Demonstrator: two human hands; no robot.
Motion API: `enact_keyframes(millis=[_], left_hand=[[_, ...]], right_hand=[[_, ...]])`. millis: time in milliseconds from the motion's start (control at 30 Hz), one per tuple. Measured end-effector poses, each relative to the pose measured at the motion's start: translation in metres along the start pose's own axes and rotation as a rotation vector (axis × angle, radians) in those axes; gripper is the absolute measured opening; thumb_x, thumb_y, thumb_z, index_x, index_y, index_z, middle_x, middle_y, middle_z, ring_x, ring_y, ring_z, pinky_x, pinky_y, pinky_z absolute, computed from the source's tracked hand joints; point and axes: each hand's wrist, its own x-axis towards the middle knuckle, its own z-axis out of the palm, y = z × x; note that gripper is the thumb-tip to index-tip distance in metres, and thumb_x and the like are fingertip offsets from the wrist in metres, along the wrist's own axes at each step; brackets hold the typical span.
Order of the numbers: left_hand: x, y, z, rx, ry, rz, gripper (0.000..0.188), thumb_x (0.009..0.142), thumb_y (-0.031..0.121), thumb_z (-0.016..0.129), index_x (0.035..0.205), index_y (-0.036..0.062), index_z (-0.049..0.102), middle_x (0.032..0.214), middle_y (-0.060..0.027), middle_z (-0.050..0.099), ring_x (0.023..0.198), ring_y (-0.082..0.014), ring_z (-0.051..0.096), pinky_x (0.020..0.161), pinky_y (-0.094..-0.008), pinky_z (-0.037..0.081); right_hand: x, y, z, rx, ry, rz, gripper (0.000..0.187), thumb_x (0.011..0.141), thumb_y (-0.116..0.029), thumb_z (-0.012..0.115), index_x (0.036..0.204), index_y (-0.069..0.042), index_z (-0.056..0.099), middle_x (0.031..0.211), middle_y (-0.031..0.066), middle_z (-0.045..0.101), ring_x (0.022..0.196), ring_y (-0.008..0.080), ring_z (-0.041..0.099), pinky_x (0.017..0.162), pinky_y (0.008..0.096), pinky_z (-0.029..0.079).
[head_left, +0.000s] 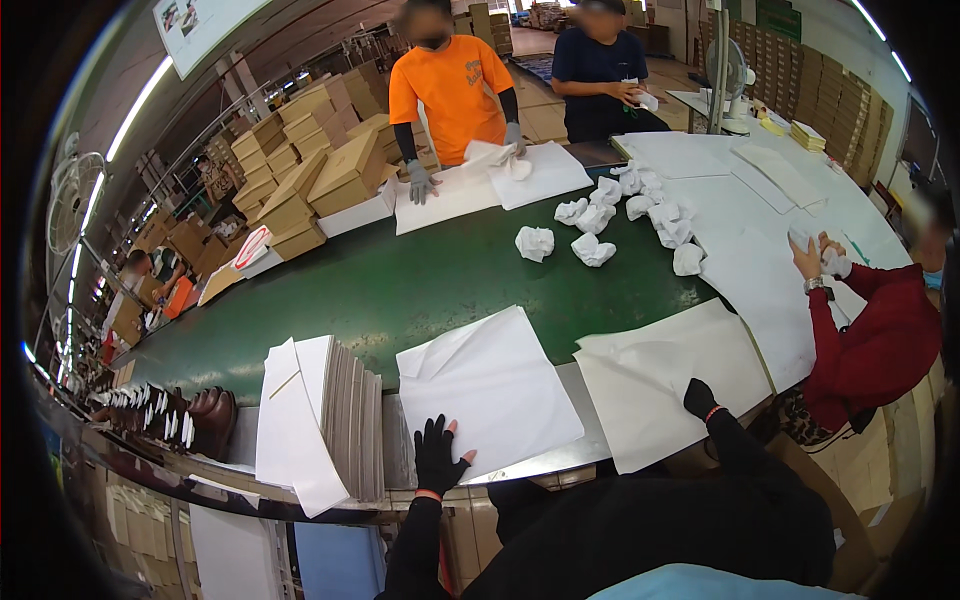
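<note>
My left hand [442, 456], in a black glove with some bare fingertips, lies spread on the lower left edge of a white paper stack [490, 390]. My right hand [704, 398], also in a black glove, is closed at a crease in the top sheet of a cream paper stack [650, 400]. That sheet wrinkles toward my fingers, which are partly hidden. Both stacks rest across the near metal edge of the green conveyor belt [400, 290].
Boards or boxes [350, 420] stand upright left of the white paper, beside brown shoes [210, 415]. Crumpled paper balls [593, 250] lie on the belt's far right. Across it, an orange-shirted person [450, 95] handles paper; a red-sleeved person [860, 340] works at the white table [740, 230].
</note>
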Motion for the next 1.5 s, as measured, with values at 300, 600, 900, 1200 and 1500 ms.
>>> enact_keyframes(millis=[300, 600, 900, 1200, 1500], left_hand=[[0.006, -0.014, 0.026, 0.101, -0.069, 0.023, 0.082, 0.080, 0.055, 0.060, 0.143, 0.0100, 0.035, 0.149, -0.0190, 0.028, 0.138, -0.0406, 0.024, 0.107, -0.0603, 0.020], [0.063, -0.014, 0.008, 0.108, -0.088, -0.129, 0.064, 0.079, 0.054, 0.061, 0.126, 0.0119, 0.052, 0.098, -0.0122, 0.057, 0.089, -0.0297, 0.058, 0.069, -0.0428, 0.049], [0.072, 0.057, 0.001, -0.575, 0.054, -0.030, 0.080, 0.080, 0.033, 0.072, 0.141, -0.0003, 0.032, 0.136, -0.0212, 0.043, 0.127, -0.0328, 0.043, 0.104, -0.0389, 0.037], [0.047, 0.162, -0.021, -1.179, 0.162, -0.023, 0.023, 0.096, 0.013, 0.052, 0.113, -0.0003, 0.060, 0.095, -0.0094, 0.066, 0.088, -0.0187, 0.063, 0.082, -0.0317, 0.051], [-0.010, 0.029, 0.020, -0.861, 0.668, -0.503, 0.031, 0.089, 0.004, 0.060, 0.117, -0.0073, 0.057, 0.115, -0.0169, 0.061, 0.106, -0.0260, 0.056, 0.094, -0.0355, 0.045]], right_hand=[[0.028, -0.013, -0.067, 0.153, 0.034, 0.422, 0.057, 0.086, -0.047, 0.060, 0.109, 0.006, 0.062, 0.107, 0.0243, 0.064, 0.102, 0.0370, 0.060, 0.090, 0.0419, 0.047], [0.081, -0.061, -0.168, 0.375, 0.365, 0.317, 0.035, 0.090, -0.035, 0.058, 0.102, -0.002, 0.063, 0.079, 0.0136, 0.064, 0.071, 0.0249, 0.061, 0.065, 0.0372, 0.046], [0.085, -0.160, -0.196, 0.578, 0.421, 0.153, 0.026, 0.093, -0.018, 0.055, 0.113, -0.003, 0.060, 0.069, 0.0049, 0.054, 0.064, 0.0121, 0.049, 0.060, 0.0304, 0.043], [0.096, -0.327, -0.192, 1.177, -0.434, -0.281, 0.029, 0.091, -0.017, 0.060, 0.116, -0.002, 0.058, 0.100, 0.0100, 0.063, 0.086, 0.0174, 0.062, 0.077, 0.0313, 0.049], [0.047, -0.154, -0.103, 0.630, -0.026, -0.025, 0.012, 0.079, -0.018, 0.065, 0.079, -0.006, 0.067, 0.080, 0.0114, 0.067, 0.076, 0.0269, 0.064, 0.070, 0.0368, 0.049]])
